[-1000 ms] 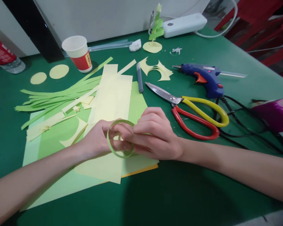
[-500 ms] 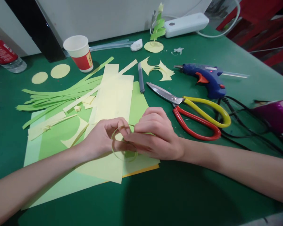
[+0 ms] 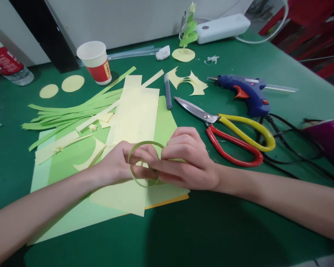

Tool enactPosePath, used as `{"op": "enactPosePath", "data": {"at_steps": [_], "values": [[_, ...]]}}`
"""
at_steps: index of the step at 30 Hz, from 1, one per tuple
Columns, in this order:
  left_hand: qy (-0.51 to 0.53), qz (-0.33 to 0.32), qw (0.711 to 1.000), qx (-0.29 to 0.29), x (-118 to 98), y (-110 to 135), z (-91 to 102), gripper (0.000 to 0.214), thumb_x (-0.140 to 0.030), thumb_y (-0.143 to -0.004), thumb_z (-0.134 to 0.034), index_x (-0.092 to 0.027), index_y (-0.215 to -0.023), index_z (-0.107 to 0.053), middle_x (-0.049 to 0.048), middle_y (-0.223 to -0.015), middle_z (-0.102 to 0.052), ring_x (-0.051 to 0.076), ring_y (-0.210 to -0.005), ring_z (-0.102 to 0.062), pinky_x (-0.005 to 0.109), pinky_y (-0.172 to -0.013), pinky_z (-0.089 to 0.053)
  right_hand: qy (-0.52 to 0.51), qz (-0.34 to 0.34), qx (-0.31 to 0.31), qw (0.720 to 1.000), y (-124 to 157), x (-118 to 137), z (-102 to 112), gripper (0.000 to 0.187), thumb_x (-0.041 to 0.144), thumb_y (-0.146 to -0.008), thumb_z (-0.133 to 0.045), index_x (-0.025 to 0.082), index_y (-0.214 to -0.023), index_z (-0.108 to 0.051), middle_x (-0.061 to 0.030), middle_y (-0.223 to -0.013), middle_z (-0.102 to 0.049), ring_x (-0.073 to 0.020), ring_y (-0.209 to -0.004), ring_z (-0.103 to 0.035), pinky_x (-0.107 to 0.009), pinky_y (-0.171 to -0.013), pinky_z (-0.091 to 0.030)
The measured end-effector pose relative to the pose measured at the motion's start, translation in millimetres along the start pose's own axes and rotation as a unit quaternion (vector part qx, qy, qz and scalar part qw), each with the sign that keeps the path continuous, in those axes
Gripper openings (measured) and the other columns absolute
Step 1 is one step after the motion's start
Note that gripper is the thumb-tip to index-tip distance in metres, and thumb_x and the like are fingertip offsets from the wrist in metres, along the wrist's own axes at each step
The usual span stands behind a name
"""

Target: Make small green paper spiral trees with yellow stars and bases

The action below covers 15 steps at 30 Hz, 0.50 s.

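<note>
Both my hands meet over a stack of paper sheets (image 3: 133, 115) near the table's middle. A thin green paper strip bent into a ring (image 3: 133, 174) stands between them. My left hand (image 3: 119, 165) pinches the ring from the left, fingers closed on it. My right hand (image 3: 187, 159) is curled and pinches the same ring from the right, where the strip's ends meet. The light green sheet (image 3: 69, 163) and pale yellow sheets lie directly under my hands.
Cut green strips (image 3: 69, 111) fan out at left, with two yellow paper discs (image 3: 62, 86) and a paper cup (image 3: 96, 61) behind. Scissors (image 3: 231, 128), a blue glue gun (image 3: 246, 92), a grey pen (image 3: 167, 91), black cables (image 3: 292, 148) and a purple device (image 3: 327, 135) lie right. A paper tree (image 3: 187, 35) stands far back.
The ring has been turned slightly between my fingers and its top edge now shows more clearly. Both hands stay in the same place.
</note>
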<state>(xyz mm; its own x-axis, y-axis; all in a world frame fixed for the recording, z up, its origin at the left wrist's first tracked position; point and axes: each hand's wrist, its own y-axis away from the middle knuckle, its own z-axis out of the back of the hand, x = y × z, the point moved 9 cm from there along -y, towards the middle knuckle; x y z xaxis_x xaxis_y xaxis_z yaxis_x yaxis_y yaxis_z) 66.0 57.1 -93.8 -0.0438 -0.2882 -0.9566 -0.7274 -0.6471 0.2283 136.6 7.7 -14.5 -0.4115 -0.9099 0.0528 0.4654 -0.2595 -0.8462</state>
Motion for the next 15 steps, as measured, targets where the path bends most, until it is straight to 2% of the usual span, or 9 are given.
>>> {"op": "enactPosePath", "data": {"at_steps": [6, 12, 15], "values": [[0.014, 0.016, 0.999, -0.050, -1.6, 3.4, 1.1, 0.018, -0.001, -0.059, -0.070, -0.014, -0.057, -0.057, -0.0070, -0.067, -0.055, 0.006, -0.062, -0.054, 0.018, -0.060, -0.047, -0.003, 0.004, -0.009, 1.000, 0.2, 2.7, -1.5, 0.006, 0.012, -0.076, -0.061, 0.016, -0.080, -0.062, 0.0006, -0.069, -0.054, -0.0107, -0.069, -0.049, -0.030, -0.065, -0.042], [0.006, -0.034, 0.999, -0.006, -4.7, 0.7, 0.6, 0.009, -0.007, -0.064, -0.068, -0.016, -0.064, -0.066, -0.0031, -0.076, -0.060, 0.009, -0.071, -0.056, 0.018, -0.064, -0.047, -0.002, -0.006, -0.007, 1.000, 0.6, -0.3, -1.1, 0.010, 0.020, -0.085, -0.053, 0.015, -0.085, -0.062, -0.0005, -0.071, -0.055, -0.0103, -0.068, -0.049, -0.030, -0.064, -0.043], [0.006, -0.026, 1.000, -0.015, -3.9, 1.0, 0.9, 0.010, -0.006, -0.062, -0.069, -0.015, -0.060, -0.065, -0.0031, -0.071, -0.058, 0.008, -0.065, -0.055, 0.017, -0.058, -0.047, 0.003, -0.005, -0.004, 1.000, 0.4, -0.4, -1.6, 0.006, 0.017, -0.082, -0.057, 0.016, -0.083, -0.062, 0.0003, -0.070, -0.054, -0.0103, -0.068, -0.049, -0.029, -0.064, -0.043]]}}
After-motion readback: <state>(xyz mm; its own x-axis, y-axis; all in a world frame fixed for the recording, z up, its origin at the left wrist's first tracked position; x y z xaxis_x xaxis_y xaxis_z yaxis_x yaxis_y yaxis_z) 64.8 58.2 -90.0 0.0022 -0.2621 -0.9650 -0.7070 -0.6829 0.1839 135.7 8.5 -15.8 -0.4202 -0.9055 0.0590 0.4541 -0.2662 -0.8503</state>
